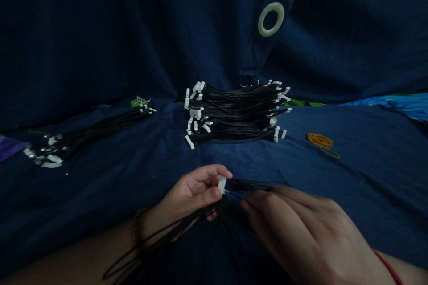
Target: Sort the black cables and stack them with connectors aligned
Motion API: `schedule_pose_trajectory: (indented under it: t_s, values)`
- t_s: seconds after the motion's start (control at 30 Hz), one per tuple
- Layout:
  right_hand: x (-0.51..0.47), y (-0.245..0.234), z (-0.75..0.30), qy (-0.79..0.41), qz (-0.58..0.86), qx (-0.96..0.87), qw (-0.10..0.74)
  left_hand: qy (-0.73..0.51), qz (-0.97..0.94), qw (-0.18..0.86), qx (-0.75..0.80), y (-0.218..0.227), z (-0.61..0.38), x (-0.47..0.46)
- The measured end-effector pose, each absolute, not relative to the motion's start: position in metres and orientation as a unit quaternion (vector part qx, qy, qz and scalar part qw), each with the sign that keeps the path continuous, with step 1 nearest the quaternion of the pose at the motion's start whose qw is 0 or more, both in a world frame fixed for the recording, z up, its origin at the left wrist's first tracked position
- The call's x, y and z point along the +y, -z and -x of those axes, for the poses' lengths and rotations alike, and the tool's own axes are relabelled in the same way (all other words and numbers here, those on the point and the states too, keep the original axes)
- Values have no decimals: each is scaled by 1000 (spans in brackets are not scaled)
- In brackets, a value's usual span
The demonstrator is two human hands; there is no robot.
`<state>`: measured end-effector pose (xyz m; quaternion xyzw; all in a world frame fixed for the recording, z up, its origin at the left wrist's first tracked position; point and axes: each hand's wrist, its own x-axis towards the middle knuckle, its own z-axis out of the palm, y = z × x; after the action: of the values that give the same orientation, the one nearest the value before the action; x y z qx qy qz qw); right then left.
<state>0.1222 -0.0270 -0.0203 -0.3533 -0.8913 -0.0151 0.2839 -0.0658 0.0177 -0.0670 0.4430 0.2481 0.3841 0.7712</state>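
Between its thumb and fingers, my left hand (200,191) pinches a white plug connector (222,184). Thin black wires (250,184) run from the connector toward the right, and more loose black wires (174,228) hang down past my left wrist. My right hand (294,222) is closed just right of the connector, its thumb and forefinger pinching a thin black wire near the connector's lower end. The wire's tip and my other right fingers are partly hidden behind the hand.
A stack of black cables with white connectors (237,113) lies behind my hands. Another wire bundle (96,131) rests at the left. Yellow rubber bands (320,141) lie at the right. Dark blue cloth (361,160) covers the surface, and a curtain with a ring (261,19) hangs behind.
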Motion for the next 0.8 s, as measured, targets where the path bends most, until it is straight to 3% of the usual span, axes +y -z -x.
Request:
schedule_pose_trajectory:
  t_s: [0.67,0.8]
  values:
    - [-28,17,-118,25,392,-879,271,-353,-474,756,280,62,65,18]
    - [-25,5,-123,-72,463,-844,262,-368,-406,762,344,58,63,18]
